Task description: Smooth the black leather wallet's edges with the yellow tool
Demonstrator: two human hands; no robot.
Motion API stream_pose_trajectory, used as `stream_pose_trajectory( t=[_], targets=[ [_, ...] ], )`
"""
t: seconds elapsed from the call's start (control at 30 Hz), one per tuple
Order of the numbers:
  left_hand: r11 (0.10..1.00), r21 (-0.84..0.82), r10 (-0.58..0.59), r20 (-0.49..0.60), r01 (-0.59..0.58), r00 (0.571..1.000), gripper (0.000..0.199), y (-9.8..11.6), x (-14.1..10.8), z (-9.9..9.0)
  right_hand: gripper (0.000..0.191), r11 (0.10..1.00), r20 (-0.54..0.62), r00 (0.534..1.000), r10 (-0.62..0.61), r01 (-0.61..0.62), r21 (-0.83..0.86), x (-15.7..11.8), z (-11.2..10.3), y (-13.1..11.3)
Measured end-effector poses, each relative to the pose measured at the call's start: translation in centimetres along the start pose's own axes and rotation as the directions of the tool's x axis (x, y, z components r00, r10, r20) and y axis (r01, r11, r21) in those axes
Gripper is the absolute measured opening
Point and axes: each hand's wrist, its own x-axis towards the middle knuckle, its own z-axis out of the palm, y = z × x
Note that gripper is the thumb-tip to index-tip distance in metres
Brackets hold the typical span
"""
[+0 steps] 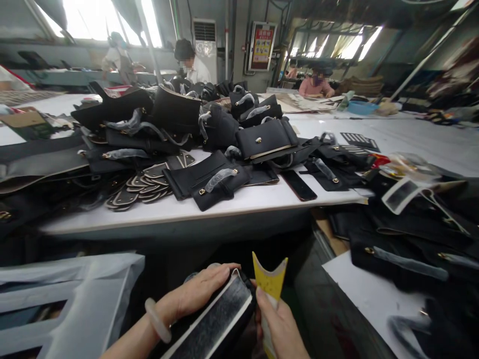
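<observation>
A black leather bag (220, 311) lies slanted in front of me, below the table edge. A dark panel with pale borders runs along its near side. My left hand (204, 291), with a pale bangle at the wrist, grips the bag's upper left edge; part of the fingers is hidden. On the bag's right, my right hand (279, 324) is closed round a flat yellow tool (270, 279) whose top end is cut in a concave curve. The tool stands nearly upright next to the bag's end, and I cannot tell whether they touch.
Black handbags (220, 182) with wrapped handles are piled across the white table (209, 217). Stacked flat pieces (145, 184) and a phone (298, 185) lie near its edge. More bags (400, 259) are at right, a white plastic frame (93, 299) at left. Several people work behind.
</observation>
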Motion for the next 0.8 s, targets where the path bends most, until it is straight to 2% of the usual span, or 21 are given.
stream_pose_trajectory(
  t=[0.17, 0.27, 0.33, 0.43, 0.5, 0.6, 0.7, 0.8],
  targets=[
    [0.998, -0.004, 0.064, 0.036, -0.064, 0.997, 0.058, -1.1, 0.6, -0.1, 0.069, 0.994, 0.09, 0.99, -0.105, 0.107, -0.015, 1.6, 1.2, 1.8],
    [0.992, -0.056, 0.119, 0.047, -0.116, 0.992, 0.052, -0.8, 0.6, -0.2, 0.067, 0.987, 0.069, 0.987, -0.147, 0.151, -0.049, 1.4, 1.0, 2.0],
    [0.988, -0.076, 0.138, 0.056, -0.133, 0.989, 0.049, -0.3, 0.4, -0.2, 0.065, 0.989, 0.089, 0.987, -0.134, 0.138, -0.043, 1.6, 0.7, 1.5],
    [0.99, -0.042, 0.136, 0.058, -0.134, 0.989, 0.049, 0.4, 0.2, -0.1, 0.065, 0.999, 0.245, 0.969, -0.036, 0.037, 0.002, 3.2, 0.4, 0.4],
    [0.991, -0.016, 0.136, 0.032, -0.136, 0.99, 0.051, 0.4, 0.2, 0.0, 0.071, 0.999, 0.357, 0.933, 0.051, -0.048, -0.018, 5.0, 0.6, -0.2],
    [0.994, 0.014, 0.105, -0.025, -0.105, 0.994, 0.053, 0.1, 0.2, 0.2, 0.076, 0.972, 0.423, 0.875, 0.234, -0.213, -0.096, 8.1, 1.6, -0.4],
    [0.996, 0.03, 0.084, -0.029, -0.083, 0.996, 0.054, 0.1, 0.2, 0.4, 0.054, 0.902, 0.463, 0.775, 0.429, -0.391, -0.182, 10.7, 3.1, -0.2],
    [0.997, 0.007, 0.074, -0.023, -0.074, 0.997, 0.053, 0.8, 0.2, 0.4, 0.028, 0.843, 0.479, 0.694, 0.538, -0.456, -0.286, 12.6, 4.8, -0.2]
  ],
)
